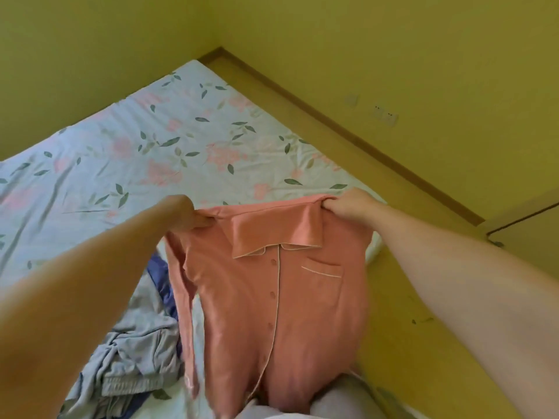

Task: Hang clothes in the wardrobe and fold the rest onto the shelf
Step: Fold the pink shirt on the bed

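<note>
A pink button-front shirt (272,300) with white piping, a collar and a chest pocket hangs in the air in front of me above the bed. My left hand (184,214) pinches its left shoulder and my right hand (348,204) grips its right shoulder, so the shirt hangs front side toward me. One sleeve dangles down on the left side. On the bed below lie a grey garment (133,355) and a dark blue garment (161,282), both crumpled.
The bed (121,152) has a pale floral sheet and fills the left and middle. A wooden bed frame ledge (390,189) runs along the yellow wall on the right. Wall sockets (384,114) sit on the right wall. My grey-clad legs show at the bottom.
</note>
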Available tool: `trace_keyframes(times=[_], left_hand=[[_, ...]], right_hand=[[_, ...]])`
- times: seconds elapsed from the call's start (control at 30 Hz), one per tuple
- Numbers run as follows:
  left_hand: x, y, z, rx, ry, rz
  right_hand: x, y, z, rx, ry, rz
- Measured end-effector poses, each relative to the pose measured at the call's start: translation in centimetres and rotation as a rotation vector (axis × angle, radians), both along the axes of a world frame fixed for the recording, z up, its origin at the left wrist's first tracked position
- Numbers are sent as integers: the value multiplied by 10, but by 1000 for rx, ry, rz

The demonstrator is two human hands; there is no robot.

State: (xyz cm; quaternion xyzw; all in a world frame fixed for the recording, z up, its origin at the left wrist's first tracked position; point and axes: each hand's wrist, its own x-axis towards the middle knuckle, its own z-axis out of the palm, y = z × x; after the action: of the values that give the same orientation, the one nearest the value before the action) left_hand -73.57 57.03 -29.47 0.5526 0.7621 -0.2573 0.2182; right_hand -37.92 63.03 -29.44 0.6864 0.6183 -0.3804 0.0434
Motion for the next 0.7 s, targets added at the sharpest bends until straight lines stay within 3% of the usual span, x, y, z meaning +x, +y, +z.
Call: trace_keyframes(times=[0.2,0.4,0.57,0.7], left_hand=[[19,67,-134,236,-156,409],[39,126,-227,307,-97,470],[37,188,-257,408,-117,550],[28,231,-292,435,-1,558]], right_hand=[[-5,121,-137,-20,-7,88],[3,185,-253,-70,10,66],[-4,242,-303,5,-15,42],[-24,277,-335,40,22,37]])
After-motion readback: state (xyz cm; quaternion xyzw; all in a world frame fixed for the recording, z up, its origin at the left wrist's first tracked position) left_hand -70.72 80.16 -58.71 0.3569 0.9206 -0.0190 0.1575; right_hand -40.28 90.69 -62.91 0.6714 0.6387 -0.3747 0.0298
